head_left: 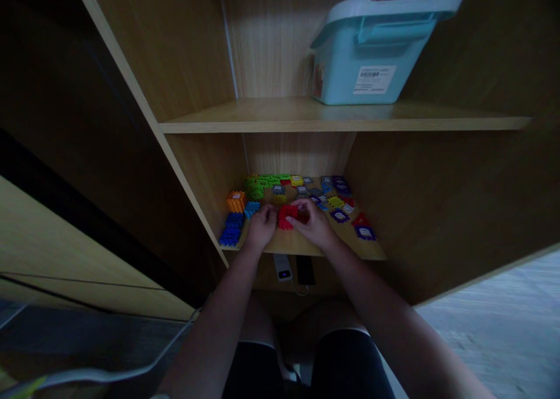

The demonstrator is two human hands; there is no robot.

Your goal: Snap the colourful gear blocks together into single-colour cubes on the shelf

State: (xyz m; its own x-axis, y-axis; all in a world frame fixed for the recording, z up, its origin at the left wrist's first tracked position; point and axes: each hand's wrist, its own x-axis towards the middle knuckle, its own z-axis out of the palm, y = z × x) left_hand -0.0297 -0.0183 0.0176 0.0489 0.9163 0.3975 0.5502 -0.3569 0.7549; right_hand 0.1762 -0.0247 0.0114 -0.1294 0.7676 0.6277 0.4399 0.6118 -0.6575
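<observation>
My right hand (314,225) is closed on a stack of red interlocking toy tiles (286,217), its thumb at the front and its fingers behind. My left hand (262,227) is at the stack's left side, fingers curled in; whatever is between them is hidden. Left of it lie a light-blue tile stack (252,209), an orange stack (236,200) and dark-blue stacks (231,228). Green tiles (266,183) fill the back left corner. Loose yellow (336,202) and purple tiles (364,233) are spread to the right.
A wooden shelf (341,125) runs above my hands, with a lidded light-blue bin (371,49) on it. Side panels close in the compartment left and right. Below the tile shelf are a white device (283,268) and a black phone-like slab (305,269) with a cable.
</observation>
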